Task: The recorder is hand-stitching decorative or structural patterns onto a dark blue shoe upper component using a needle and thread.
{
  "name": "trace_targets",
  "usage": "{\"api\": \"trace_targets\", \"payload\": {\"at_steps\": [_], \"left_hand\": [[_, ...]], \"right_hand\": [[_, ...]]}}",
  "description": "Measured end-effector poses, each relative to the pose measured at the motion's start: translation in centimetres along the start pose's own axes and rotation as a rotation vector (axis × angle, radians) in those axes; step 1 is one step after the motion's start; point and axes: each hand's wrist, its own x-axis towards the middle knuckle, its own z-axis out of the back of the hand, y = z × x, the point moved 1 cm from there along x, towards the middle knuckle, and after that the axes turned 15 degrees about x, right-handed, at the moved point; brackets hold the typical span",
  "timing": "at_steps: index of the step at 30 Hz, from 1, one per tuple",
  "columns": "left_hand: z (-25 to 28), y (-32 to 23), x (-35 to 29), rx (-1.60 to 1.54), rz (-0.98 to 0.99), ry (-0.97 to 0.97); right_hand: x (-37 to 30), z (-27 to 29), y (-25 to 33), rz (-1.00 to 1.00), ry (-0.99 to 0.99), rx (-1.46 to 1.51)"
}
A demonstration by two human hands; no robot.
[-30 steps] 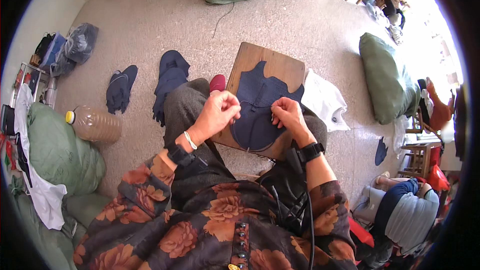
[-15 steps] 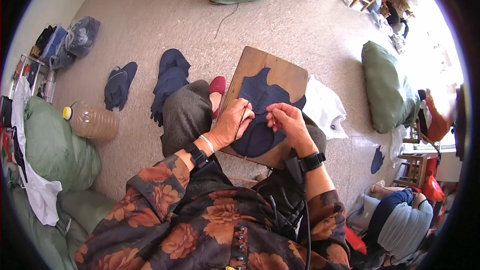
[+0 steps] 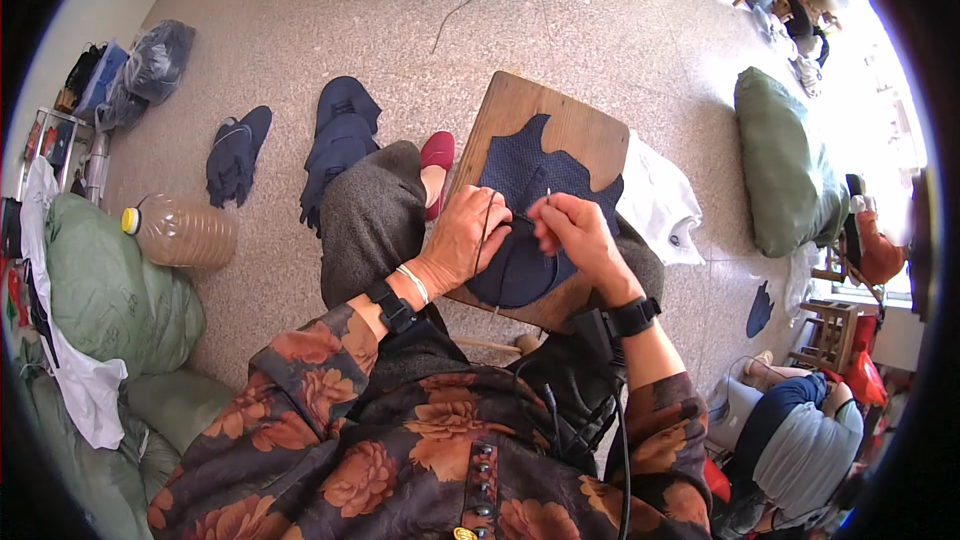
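Note:
A dark navy cloth piece with a cut-out, curved outline lies on a wooden board between my knees. On its near part sits a rounded navy piece. My left hand is closed at the cloth's middle, fingertips pinching its edge. A dark cord crosses the back of that hand and hangs toward the board's near edge. Just right of it, my right hand pinches a thin needle, only its pale tip showing above the fingers. The fingertips of both hands almost meet.
White cloth lies right of the board. Navy cloth stacks rest on the floor at left, near a large plastic jug. Green sacks stand on both sides. Another person sits at lower right.
My right hand has turned slightly and the needle tip now points up above its fingers. The left hand has stayed at the cloth. The whole view has shifted a little.

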Motion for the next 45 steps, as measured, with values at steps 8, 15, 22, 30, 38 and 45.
{"api": "trace_targets", "payload": {"at_steps": [8, 15, 22, 30, 38, 45], "left_hand": [[0.4, 0.2, 1.0, -0.019, 0.002, -0.001], [3.3, 1.0, -0.8, -0.018, -0.100, 0.203], [8.0, 1.2, 2.7, 0.074, 0.051, -0.020], [6.5, -1.6, -2.0, 0.014, -0.151, 0.239], [4.8, -1.7, -1.1, 0.128, -0.253, 0.403], [3.3, -1.6, -2.0, 0.187, -0.346, 0.423]], "right_hand": [[-4.6, 5.0, 3.2, 0.261, -0.293, -0.711], [-4.8, 1.6, 0.5, 0.530, -0.243, -0.748], [-5.4, 2.4, 0.3, 0.459, -0.273, -0.724], [-5.3, 3.1, -2.2, 0.421, -0.211, -0.776], [-6.9, -0.6, 3.1, 0.469, -0.306, -0.524], [-6.8, 0.4, 2.1, 0.443, -0.226, -0.481]]}}
